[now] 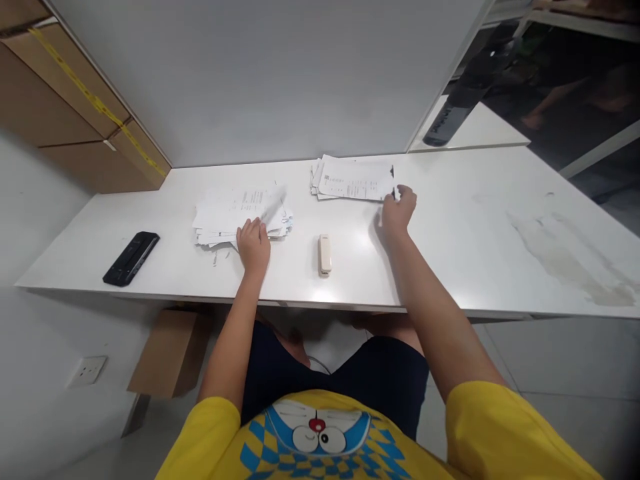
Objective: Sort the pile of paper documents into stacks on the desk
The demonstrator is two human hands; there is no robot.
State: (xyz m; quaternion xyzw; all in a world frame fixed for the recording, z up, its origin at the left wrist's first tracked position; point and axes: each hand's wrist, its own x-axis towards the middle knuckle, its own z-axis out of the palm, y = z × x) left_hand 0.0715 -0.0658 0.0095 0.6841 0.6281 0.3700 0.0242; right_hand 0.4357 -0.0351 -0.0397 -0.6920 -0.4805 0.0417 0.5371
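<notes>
A loose stack of printed papers lies on the left part of the white table. My left hand is at its near right edge, fingers curled onto a top sheet whose right side is bent upward. Farther right, a smaller pile of printed sheets lies by the back panel. My right hand pinches the near right corner of its top sheet, by dark marks on the paper. Between the hands, nearer the front edge, a cream-coloured stapler rests on the table, touched by neither hand.
A black phone-like device lies at the table's left. Taped cardboard boxes stand at the back left, and another box is under the table. A dark bottle stands at the back right. Grey smears mark the white table.
</notes>
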